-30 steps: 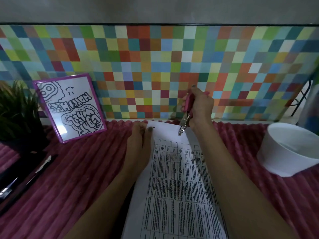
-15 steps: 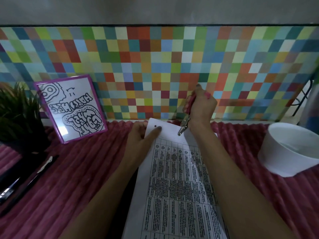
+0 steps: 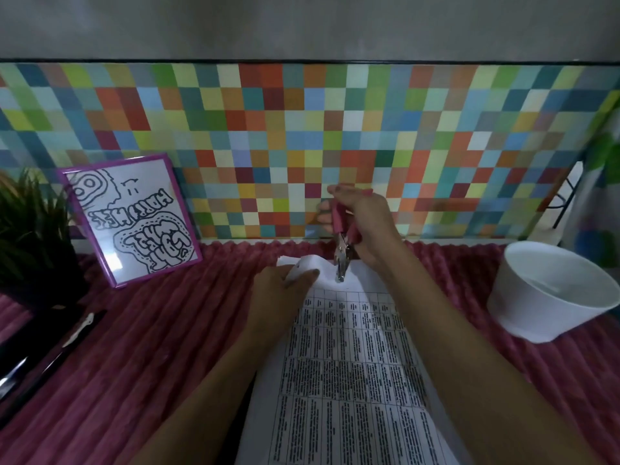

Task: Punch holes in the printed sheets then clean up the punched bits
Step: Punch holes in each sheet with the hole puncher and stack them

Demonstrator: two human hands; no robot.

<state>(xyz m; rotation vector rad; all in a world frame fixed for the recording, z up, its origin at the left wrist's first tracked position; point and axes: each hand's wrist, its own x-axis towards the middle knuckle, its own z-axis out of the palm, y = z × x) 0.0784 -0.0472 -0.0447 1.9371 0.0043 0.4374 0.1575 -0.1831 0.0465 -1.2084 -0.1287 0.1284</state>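
A printed sheet point(image 3: 349, 370) with a dense table of text lies on the pink ribbed cloth, running away from me. My left hand point(image 3: 278, 290) pinches its far left corner and curls that corner up off the cloth. My right hand point(image 3: 362, 223) grips a pink-handled plier-style hole punch point(image 3: 342, 250), held nearly upright. Its metal jaws sit at the sheet's far edge, near the middle. No loose punched bits are visible.
A white bowl point(image 3: 550, 297) stands at the right. At the left are a purple-framed drawing point(image 3: 131, 219) leaning on the multicoloured tiled wall, a dark potted plant point(image 3: 30, 236) and a black tray with pens point(image 3: 37, 350).
My left hand went from pressing the sheet flat to lifting and curling its far left corner. The punch in my right hand has tipped more upright, its jaws lower onto the far edge.
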